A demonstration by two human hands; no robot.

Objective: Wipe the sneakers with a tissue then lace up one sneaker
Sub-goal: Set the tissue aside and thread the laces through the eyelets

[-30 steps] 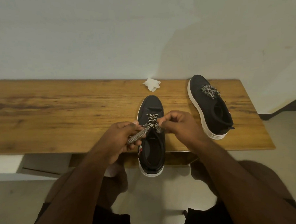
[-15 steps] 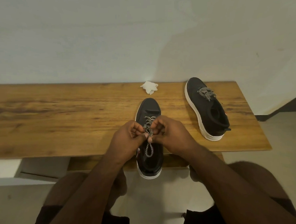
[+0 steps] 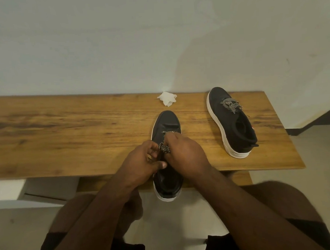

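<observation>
A black sneaker with a white sole (image 3: 167, 122) lies on the wooden bench (image 3: 65, 134), toe towards the wall, its heel hanging over the front edge. My left hand (image 3: 141, 162) and my right hand (image 3: 183, 154) meet over its tongue, both pinching the black-and-white lace (image 3: 164, 148), which is bunched between the fingertips. The second black sneaker (image 3: 231, 121) lies to the right with its lace tied. A crumpled white tissue (image 3: 167, 98) rests near the wall behind the first sneaker.
The bench stands against a pale wall (image 3: 156, 39); its right end is just past the second sneaker. My knees (image 3: 279, 205) are below the front edge, over a light floor (image 3: 17, 237).
My hands have come together from holding the lace ends apart. The lace is now gathered into a small bunch between the fingers over the tongue, and the loop hanging half a second ago is gone.
</observation>
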